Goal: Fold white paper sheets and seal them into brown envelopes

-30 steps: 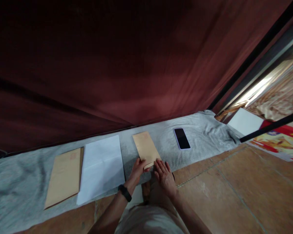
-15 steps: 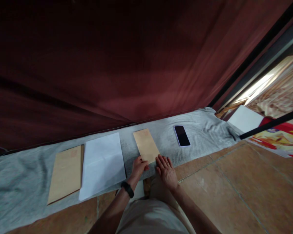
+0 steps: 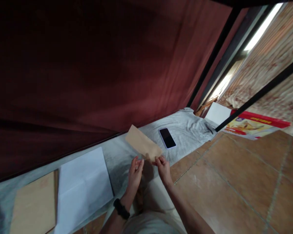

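Note:
A brown paper envelope [image 3: 143, 142] is tilted up off the grey cloth. My right hand [image 3: 164, 169] pinches it at its near right corner. Just below the envelope's near left side is my left hand [image 3: 135, 174], its fingers apart and nothing held in them. To the left lies a stack of white paper sheets [image 3: 83, 185], and beyond it some brown envelopes [image 3: 34, 203] are piled, partly cut off by the frame's lower edge. A phone [image 3: 167, 138] with a dark screen rests face up, right of the held envelope.
The grey cloth [image 3: 190, 130] covers a long narrow surface against a dark red curtain [image 3: 112, 81]. At the right, a black pole [image 3: 256, 94] slants past a red and yellow printed box [image 3: 254, 123]. Brown floor tiles [image 3: 229, 169] spread out at the lower right.
The envelope has been lifted and turned, its far end swinging left. My right hand has gone from lying flat to pinching its corner; my left hand has let go. The view has shifted right.

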Tool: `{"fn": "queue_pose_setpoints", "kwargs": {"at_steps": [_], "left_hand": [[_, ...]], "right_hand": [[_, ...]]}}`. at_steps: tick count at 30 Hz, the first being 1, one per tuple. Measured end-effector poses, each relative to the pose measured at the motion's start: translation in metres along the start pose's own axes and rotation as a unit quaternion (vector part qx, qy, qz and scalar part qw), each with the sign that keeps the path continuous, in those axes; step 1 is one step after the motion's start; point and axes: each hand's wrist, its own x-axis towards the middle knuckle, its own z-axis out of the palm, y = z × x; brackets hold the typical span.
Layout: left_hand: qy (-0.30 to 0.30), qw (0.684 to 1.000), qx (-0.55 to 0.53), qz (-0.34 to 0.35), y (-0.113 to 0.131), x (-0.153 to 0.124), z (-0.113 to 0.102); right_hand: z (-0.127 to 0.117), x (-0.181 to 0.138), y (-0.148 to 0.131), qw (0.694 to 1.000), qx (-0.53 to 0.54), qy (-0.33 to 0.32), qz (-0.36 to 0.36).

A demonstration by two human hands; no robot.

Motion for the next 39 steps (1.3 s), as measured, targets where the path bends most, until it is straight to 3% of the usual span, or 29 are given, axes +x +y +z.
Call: {"fn": "queue_pose_setpoints", "kwargs": {"at_steps": [2, 5, 8, 11, 13, 14, 16, 18, 21, 23, 26, 32, 39], "left_hand": [[-0.022, 0.999, -0.025, -0.043, -0.005, 0.006, 0.009], [-0.086, 0.992, -0.060, -0.076, -0.014, 0.014, 0.028], [-0.096, 0.991, -0.059, -0.077, -0.019, 0.022, 0.044], [-0.096, 0.992, -0.036, -0.077, -0.018, 0.031, 0.050], [-0.098, 0.992, -0.025, -0.077, -0.017, 0.037, 0.050], [-0.099, 0.992, -0.022, -0.075, -0.016, 0.040, 0.049], [-0.097, 0.993, -0.020, -0.070, -0.016, 0.044, 0.047], [-0.092, 0.993, -0.020, -0.066, -0.016, 0.046, 0.045], [-0.089, 0.994, -0.019, -0.065, -0.015, 0.046, 0.039], [-0.093, 0.993, -0.018, -0.066, -0.013, 0.047, 0.038], [-0.097, 0.992, -0.019, -0.073, -0.014, 0.050, 0.042], [-0.087, 0.990, -0.036, -0.104, -0.031, 0.058, 0.072], [-0.090, 0.988, -0.054, -0.114, -0.042, 0.057, 0.090]], "right_hand": [[-0.002, 0.006, 0.002, 0.987, 0.123, -0.003, 0.102], [-0.002, 0.006, 0.009, 0.973, 0.164, -0.019, 0.162], [-0.011, 0.004, 0.015, 0.978, 0.133, -0.033, 0.158], [-0.037, 0.011, 0.017, 0.988, 0.060, -0.036, 0.139], [-0.059, 0.022, 0.017, 0.996, -0.009, 0.006, 0.092], [-0.070, 0.030, 0.016, 0.992, -0.115, 0.056, 0.015], [-0.084, 0.047, 0.017, 0.947, -0.286, 0.112, -0.096], [-0.088, 0.064, 0.020, 0.893, -0.404, 0.127, -0.150], [-0.082, 0.084, 0.028, 0.841, -0.503, 0.119, -0.161], [-0.078, 0.093, 0.033, 0.825, -0.533, 0.110, -0.152], [-0.079, 0.103, 0.038, 0.824, -0.540, 0.094, -0.143], [-0.106, 0.123, 0.041, 0.853, -0.487, 0.058, -0.178], [-0.118, 0.125, 0.056, 0.871, -0.436, 0.039, -0.225]]}}
